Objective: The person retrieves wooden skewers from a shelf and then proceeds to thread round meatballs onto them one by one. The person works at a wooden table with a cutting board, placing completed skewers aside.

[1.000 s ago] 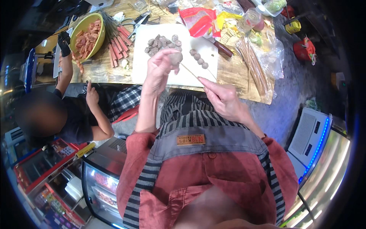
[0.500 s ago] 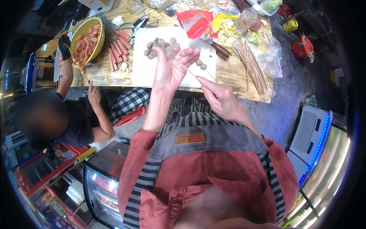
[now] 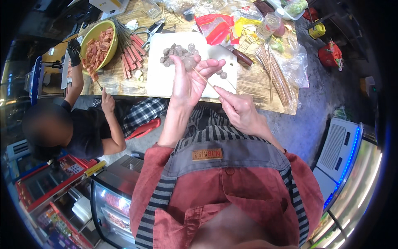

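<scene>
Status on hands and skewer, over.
Left hand open, palm up. Right hand holds skewer, tip by grey ball. Left fingers partly block view of white board.

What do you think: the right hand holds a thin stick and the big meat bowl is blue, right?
The big bowl is yellow, not blue; the head view shows it. The right hand does hold a thin stick, and the bowl has meat chunks.

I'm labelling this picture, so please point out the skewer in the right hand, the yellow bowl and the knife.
Skewer [image 3: 205,78]: head view, middle of the shaft.
Bowl [image 3: 91,34]: head view, inner wall.
Knife [image 3: 242,57]: head view, brown handle.
</scene>
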{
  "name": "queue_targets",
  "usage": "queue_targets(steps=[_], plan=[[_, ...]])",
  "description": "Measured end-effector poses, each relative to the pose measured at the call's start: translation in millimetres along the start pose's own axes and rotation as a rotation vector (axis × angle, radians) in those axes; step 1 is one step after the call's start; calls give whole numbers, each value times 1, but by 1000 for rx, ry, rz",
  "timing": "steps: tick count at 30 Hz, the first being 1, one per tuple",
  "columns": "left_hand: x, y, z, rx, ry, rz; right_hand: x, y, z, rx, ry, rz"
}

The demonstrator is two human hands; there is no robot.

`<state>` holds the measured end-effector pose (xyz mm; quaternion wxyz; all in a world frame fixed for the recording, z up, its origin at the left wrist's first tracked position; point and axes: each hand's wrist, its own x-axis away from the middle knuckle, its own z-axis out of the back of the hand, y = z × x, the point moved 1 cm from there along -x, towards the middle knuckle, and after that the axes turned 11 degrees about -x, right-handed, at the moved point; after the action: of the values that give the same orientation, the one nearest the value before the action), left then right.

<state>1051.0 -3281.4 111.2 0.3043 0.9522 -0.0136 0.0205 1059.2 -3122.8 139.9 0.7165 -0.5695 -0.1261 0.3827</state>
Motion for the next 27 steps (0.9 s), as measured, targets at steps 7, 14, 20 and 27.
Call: queue_targets(steps=[7, 14, 20, 27], plan=[[1, 0, -5, -99, 103, 12, 2, -3, 1, 26, -24, -6], [0, -2, -12, -258, 95, -102, 3, -2, -5, -40, 109, 40], [7, -8, -22, -357, 117, -188, 7, -4, -10, -45, 182, 116], [16, -15, -31, -358, 105, -189, 9, -7, -12, -7, 221, 161]])
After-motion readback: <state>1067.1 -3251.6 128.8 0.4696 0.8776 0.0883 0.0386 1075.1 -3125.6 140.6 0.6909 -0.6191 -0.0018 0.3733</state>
